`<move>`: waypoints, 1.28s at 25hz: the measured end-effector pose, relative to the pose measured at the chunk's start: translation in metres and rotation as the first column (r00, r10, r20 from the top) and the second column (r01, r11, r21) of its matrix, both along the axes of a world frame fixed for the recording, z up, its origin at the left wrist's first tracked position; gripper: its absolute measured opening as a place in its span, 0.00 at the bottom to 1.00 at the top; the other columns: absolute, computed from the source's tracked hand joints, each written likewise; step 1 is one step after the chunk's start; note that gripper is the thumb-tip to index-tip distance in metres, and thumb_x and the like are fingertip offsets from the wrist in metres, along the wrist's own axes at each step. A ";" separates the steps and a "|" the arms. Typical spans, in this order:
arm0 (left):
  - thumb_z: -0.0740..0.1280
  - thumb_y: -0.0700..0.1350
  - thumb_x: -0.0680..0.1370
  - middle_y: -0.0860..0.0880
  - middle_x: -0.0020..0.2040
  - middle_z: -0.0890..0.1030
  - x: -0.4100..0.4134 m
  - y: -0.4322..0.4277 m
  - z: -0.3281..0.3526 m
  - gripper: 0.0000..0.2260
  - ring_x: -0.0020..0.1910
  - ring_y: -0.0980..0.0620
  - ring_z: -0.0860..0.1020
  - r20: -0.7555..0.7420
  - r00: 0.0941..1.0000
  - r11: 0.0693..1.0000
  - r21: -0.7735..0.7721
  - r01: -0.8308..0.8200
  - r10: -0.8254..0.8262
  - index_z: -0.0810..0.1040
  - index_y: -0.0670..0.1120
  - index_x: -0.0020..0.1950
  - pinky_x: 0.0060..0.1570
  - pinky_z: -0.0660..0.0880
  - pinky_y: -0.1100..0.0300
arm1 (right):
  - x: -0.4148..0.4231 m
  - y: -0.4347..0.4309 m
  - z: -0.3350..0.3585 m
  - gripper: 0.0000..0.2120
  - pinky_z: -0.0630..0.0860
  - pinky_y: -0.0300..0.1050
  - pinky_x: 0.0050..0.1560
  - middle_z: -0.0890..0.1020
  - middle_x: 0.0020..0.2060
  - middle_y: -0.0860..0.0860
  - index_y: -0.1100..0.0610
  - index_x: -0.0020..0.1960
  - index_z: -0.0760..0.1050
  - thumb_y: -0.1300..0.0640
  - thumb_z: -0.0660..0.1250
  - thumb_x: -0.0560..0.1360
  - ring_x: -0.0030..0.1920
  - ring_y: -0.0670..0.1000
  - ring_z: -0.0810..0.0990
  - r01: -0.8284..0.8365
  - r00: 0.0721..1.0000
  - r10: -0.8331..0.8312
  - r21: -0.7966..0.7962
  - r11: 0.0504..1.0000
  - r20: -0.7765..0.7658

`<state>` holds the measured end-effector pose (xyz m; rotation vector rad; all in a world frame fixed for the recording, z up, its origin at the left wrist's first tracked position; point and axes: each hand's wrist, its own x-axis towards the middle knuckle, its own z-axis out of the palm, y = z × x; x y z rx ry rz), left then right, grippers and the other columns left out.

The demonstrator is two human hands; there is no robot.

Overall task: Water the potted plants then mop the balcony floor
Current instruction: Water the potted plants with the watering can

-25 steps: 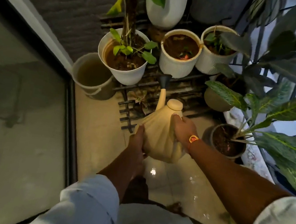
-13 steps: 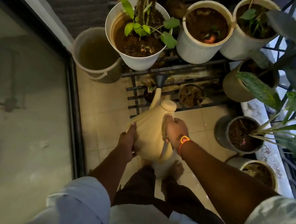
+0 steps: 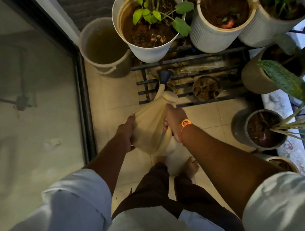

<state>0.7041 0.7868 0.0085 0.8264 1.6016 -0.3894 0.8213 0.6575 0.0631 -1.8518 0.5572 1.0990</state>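
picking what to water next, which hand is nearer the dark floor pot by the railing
Right. The right hand grips the watering can handle on the dark pot side; the left hand holds the can's far side.

fingers of left hand [image 3: 125, 130] hidden under watering can [image 3: 150, 127], pale-rimmed pot [image 3: 284, 163] right of can half under forearm [image 3: 222, 147], ribbed pot [image 3: 214, 39] beyond can cropped at top
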 end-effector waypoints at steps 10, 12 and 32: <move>0.69 0.70 0.75 0.41 0.70 0.73 -0.002 0.007 0.014 0.38 0.66 0.38 0.73 -0.059 0.996 0.998 0.011 0.067 -0.066 0.67 0.47 0.76 0.62 0.74 0.42 | -0.004 0.007 0.000 0.22 0.75 0.50 0.40 0.73 0.24 0.54 0.61 0.38 0.72 0.46 0.56 0.83 0.23 0.53 0.72 0.081 0.993 -0.077 0.031 0.996 -0.091; 0.69 0.70 0.75 0.41 0.68 0.73 -0.003 0.007 0.017 0.38 0.64 0.39 0.73 -0.048 0.996 0.997 0.013 0.077 -0.077 0.68 0.46 0.75 0.58 0.74 0.43 | -0.006 0.007 -0.001 0.22 0.75 0.50 0.41 0.72 0.23 0.53 0.61 0.38 0.72 0.47 0.56 0.82 0.23 0.53 0.72 0.089 0.992 -0.085 0.041 0.995 -0.096; 0.70 0.72 0.72 0.41 0.68 0.75 0.004 0.008 0.007 0.39 0.64 0.39 0.75 -0.043 0.996 0.997 0.030 0.075 -0.074 0.69 0.48 0.75 0.62 0.75 0.41 | 0.003 0.001 -0.004 0.23 0.78 0.51 0.44 0.73 0.18 0.52 0.61 0.36 0.73 0.46 0.57 0.82 0.23 0.53 0.73 0.088 0.992 -0.085 0.031 0.996 -0.092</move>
